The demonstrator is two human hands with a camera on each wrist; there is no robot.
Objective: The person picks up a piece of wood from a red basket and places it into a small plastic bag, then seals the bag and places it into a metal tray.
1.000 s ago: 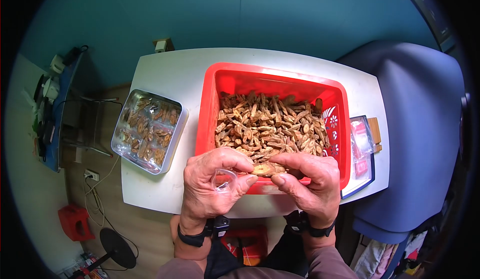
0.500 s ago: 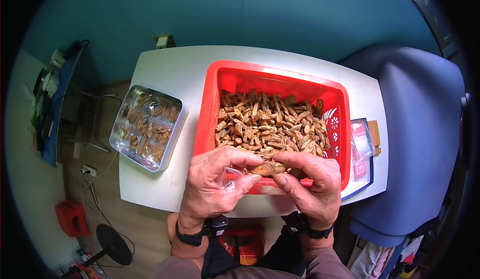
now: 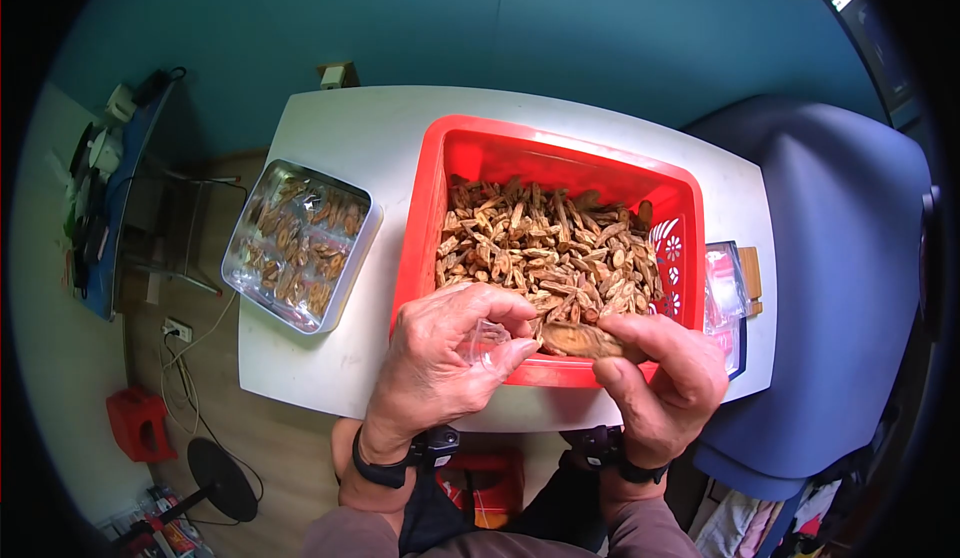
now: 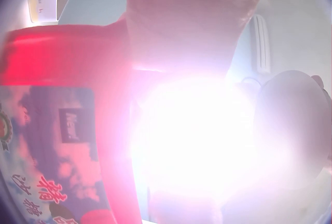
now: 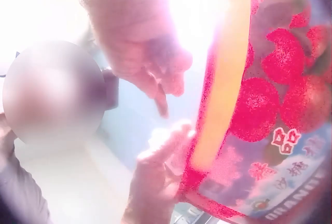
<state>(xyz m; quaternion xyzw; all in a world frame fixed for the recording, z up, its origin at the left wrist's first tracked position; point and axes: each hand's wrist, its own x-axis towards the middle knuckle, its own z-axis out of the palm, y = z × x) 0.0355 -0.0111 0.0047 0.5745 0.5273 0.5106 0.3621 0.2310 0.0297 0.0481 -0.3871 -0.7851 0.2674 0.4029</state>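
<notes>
Over the front rim of the red basket [image 3: 425, 198], the right hand [image 3: 665, 388] pinches a long brown dried slice [image 3: 580, 340] between thumb and fingertips. The left hand [image 3: 440, 358] holds a small clear plastic bag [image 3: 485, 341] between its thumb and fingers, just left of the slice. Many dried brown pieces [image 3: 550, 248] fill the basket behind the hands. In the right wrist view, the right hand [image 5: 140, 47] holds the slice [image 5: 162, 102] above the left hand [image 5: 155, 177]. Glare washes out much of the left wrist view.
A metal tin [image 3: 345, 308] of bagged pieces stands on the white table [image 3: 300, 368] at the left. Right of the basket are clear bags with pink contents [image 3: 722, 288] and a wooden block [image 3: 750, 276]. A blue-covered object [image 3: 840, 278] stands beyond the table's right edge.
The right hand has moved right and slightly down with the slice, away from the left fingertips. The left hand's thumb and fingers have shifted a little right, still holding the bag.
</notes>
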